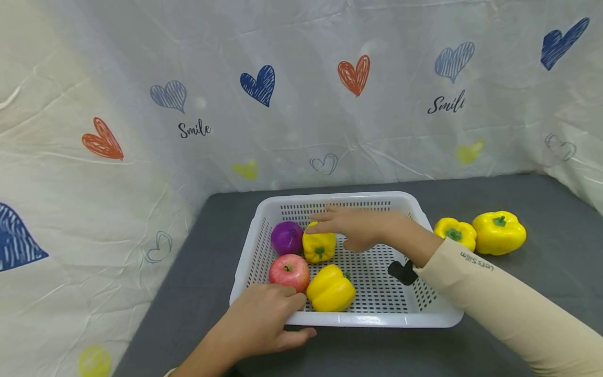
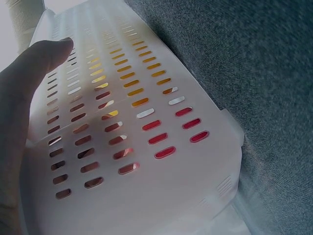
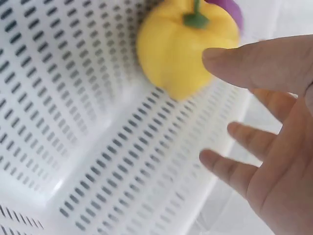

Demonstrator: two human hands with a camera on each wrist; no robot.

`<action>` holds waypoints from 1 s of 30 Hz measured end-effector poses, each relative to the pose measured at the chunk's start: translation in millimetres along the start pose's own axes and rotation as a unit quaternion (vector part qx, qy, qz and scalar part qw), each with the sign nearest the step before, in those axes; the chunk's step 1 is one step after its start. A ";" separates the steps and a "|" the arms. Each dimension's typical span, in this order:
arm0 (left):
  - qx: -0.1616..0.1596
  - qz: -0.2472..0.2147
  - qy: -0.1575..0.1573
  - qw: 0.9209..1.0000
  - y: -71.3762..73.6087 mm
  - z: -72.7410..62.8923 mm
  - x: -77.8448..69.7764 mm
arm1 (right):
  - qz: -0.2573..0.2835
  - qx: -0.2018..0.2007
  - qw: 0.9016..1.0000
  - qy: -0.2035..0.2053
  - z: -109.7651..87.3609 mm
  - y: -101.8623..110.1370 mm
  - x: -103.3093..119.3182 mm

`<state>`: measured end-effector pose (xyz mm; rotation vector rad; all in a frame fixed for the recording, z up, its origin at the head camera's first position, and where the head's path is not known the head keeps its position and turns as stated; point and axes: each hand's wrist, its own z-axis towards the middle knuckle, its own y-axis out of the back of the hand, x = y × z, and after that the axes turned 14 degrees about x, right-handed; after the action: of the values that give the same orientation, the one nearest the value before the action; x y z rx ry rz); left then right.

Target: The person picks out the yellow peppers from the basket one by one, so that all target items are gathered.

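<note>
A white slotted plastic basket (image 1: pixel 377 320) stands on the dark cloth. My left hand (image 1: pixel 264 319) grips its near rim at the left, fingers over the edge and thumb outside along the slotted wall (image 2: pixel 132 196). My right hand (image 1: pixel 358 225) is over the basket with its fingers spread, close to a yellow bell pepper (image 1: pixel 319 247); in the right wrist view the thumb overlaps that pepper (image 3: pixel 171 54). Beside it lie a purple round object (image 1: pixel 286 238), a red apple (image 1: pixel 289 270) by my left fingers and another yellow bell pepper (image 1: pixel 331 290).
Two more yellow bell peppers (image 1: pixel 500 234) (image 1: pixel 453 232) sit on the dark cloth (image 1: pixel 207 272) right of the basket, one partly behind my right sleeve (image 1: pixel 509 298). A white curtain (image 1: pixel 292 131) printed with hearts hangs at the back and left.
</note>
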<state>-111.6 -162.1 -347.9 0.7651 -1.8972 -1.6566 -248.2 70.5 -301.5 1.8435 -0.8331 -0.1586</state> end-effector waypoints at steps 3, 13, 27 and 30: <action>-0.002 0.002 -0.001 1.000 -0.1 -0.3 0.2 | 0.003 0.019 1.000 0.011 7.9 -6.2 3.8; -0.012 0.009 -0.002 1.000 -1.1 -1.0 0.9 | -0.047 -0.046 0.997 0.033 19.1 -16.0 3.5; -0.009 0.001 -0.002 1.000 -2.0 0.0 0.3 | -0.005 0.027 0.997 -0.066 18.9 -18.7 10.7; -0.010 0.003 -0.002 1.000 -2.2 0.1 0.0 | -0.015 0.073 0.992 -0.099 18.3 -19.2 11.5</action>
<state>-111.4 -162.2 -350.1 0.7474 -1.8814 -1.6729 -239.2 53.2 -322.9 2.0020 -0.9764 -0.3118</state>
